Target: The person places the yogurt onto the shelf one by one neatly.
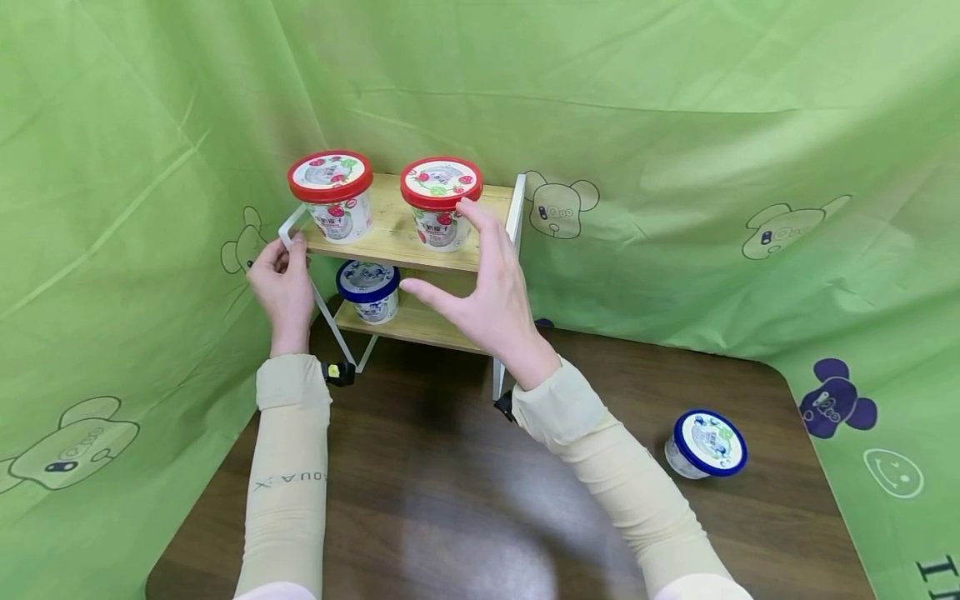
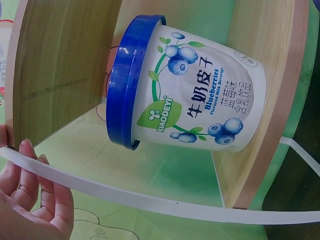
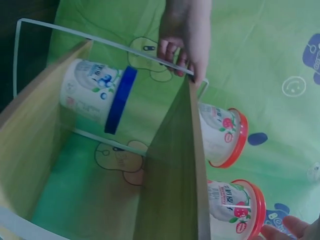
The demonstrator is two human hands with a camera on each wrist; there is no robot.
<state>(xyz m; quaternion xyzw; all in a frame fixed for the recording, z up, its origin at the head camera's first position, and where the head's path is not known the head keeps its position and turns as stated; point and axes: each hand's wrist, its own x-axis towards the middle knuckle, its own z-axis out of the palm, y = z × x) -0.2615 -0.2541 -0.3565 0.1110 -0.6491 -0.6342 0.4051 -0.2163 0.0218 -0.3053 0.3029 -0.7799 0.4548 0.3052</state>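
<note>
My left hand (image 1: pixel 285 287) grips the white metal side frame (image 2: pixel 125 197) of a two-tier wooden shelf (image 1: pixel 388 218), at the front left corner of the top board. Two red-lidded strawberry milk tubs stand upright on that board: a left tub (image 1: pixel 341 221) and a right tub (image 1: pixel 442 229). By the right tub, my right hand (image 1: pixel 495 292) is spread, thumb and fingers wide apart, a fingertip right at the lid's rim. Below, a blue-lidded blueberry milk tub (image 2: pixel 200 90) stands on the left of the lower board.
Another blue-lidded tub (image 1: pixel 708 443) sits on the dark wooden table (image 1: pixel 420 467), off to the right and tilted in view. Green printed cloth (image 1: pixel 660 167) hangs behind the shelf and along both sides. The shelf's right frame (image 1: pixel 516 212) rises beside my right hand.
</note>
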